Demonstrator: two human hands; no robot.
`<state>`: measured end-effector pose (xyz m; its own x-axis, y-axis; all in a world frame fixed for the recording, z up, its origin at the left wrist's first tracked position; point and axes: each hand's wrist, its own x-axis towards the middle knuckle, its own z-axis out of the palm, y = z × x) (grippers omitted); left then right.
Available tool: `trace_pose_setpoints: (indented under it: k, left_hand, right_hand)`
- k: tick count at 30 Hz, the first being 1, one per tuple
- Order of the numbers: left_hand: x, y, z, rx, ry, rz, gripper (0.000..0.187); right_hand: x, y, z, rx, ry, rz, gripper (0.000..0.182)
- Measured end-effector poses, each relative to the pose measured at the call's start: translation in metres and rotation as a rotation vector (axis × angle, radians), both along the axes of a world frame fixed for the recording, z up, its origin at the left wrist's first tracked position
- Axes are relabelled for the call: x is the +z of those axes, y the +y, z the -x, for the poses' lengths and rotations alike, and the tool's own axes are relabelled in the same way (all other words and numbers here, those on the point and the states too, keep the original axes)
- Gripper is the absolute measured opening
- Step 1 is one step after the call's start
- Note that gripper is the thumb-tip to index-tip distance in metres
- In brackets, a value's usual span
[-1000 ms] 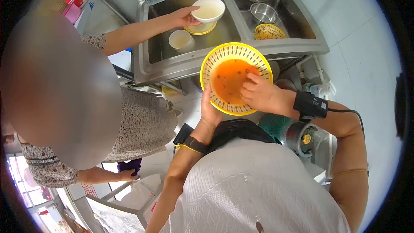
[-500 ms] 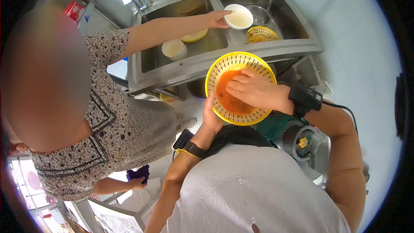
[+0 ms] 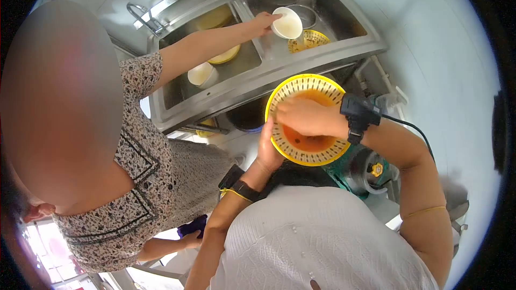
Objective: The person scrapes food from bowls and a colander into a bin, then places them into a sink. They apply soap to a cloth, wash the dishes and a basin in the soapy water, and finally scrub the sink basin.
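A large yellow-rimmed bowl (image 3: pixel 331 150) with a dark dashed pattern holds reddish-orange liquid with dark bits. Its left rim is gripped by my left hand (image 3: pixel 269 145), thumb at the edge, the other fingers hidden beneath. Inside the bowl, over the liquid, is my right hand (image 3: pixel 303 115); its fingers are smeared and hard to make out near the left inner wall. Black straps are on both my wrists. Beyond the bowl, another person's hand (image 3: pixel 264 21) holds a white bowl (image 3: pixel 287 23) with pale liquid over the sink divider.
A steel double sink (image 3: pixel 236 78) stands in front. Its left basin holds a white bowl (image 3: pixel 201 74) and yellow dishes; the right one has a patterned yellow dish (image 3: pixel 314 39) and a metal bowl (image 3: pixel 304 16). The other person (image 3: pixel 145 182) stands close at left.
My right hand has moved toward the bowl's left inner side, its fingers no longer spread in view. The sink and the other person's white bowl appear shifted left in view.
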<state>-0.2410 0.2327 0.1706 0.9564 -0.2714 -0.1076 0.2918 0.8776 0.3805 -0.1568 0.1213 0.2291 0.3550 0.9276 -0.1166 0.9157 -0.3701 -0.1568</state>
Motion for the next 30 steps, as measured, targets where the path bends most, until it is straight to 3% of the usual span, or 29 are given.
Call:
trace_pose_setpoints:
  k: [2, 6, 8, 10, 15, 18, 23, 28, 30]
  left_hand:
    - [0.007, 0.001, 0.001, -0.011, 0.040, 0.100, 0.049]
    - [0.001, 0.002, -0.001, -0.046, 0.017, 0.121, 0.050]
    - [0.004, 0.002, -0.003, -0.044, 0.008, 0.093, 0.051]
    - [0.009, 0.004, -0.003, -0.053, -0.005, 0.057, 0.051]
    - [0.009, -0.001, -0.011, -0.119, 0.014, 0.103, 0.049]
    - [0.009, 0.000, -0.010, -0.073, 0.005, 0.033, 0.048]
    - [0.006, -0.007, -0.011, -0.054, 0.038, 0.042, 0.047]
    - [-0.004, -0.023, -0.014, 0.026, 0.088, 0.082, 0.045]
    - [-0.013, -0.026, -0.018, 0.023, 0.123, 0.104, 0.044]
  right_hand:
    - [-0.004, -0.011, 0.015, 0.069, -0.068, -0.112, 0.014]
    - [0.031, -0.031, 0.023, 0.201, -0.110, 0.149, 0.015]
    - [0.043, -0.042, 0.012, 0.031, -0.232, 0.112, 0.018]
    - [0.060, -0.043, -0.006, 0.013, -0.218, 0.100, 0.019]
    - [0.065, -0.046, -0.039, -0.033, 0.043, -0.024, 0.028]
    - [0.050, -0.069, -0.042, -0.089, -0.056, 0.068, 0.018]
    - [0.047, -0.097, -0.020, -0.312, 0.269, 0.234, 0.014]
    - [0.022, -0.108, 0.006, -0.345, 0.482, 0.316, 0.009]
    - [0.014, -0.112, 0.007, -0.429, 0.834, -0.095, 0.011]
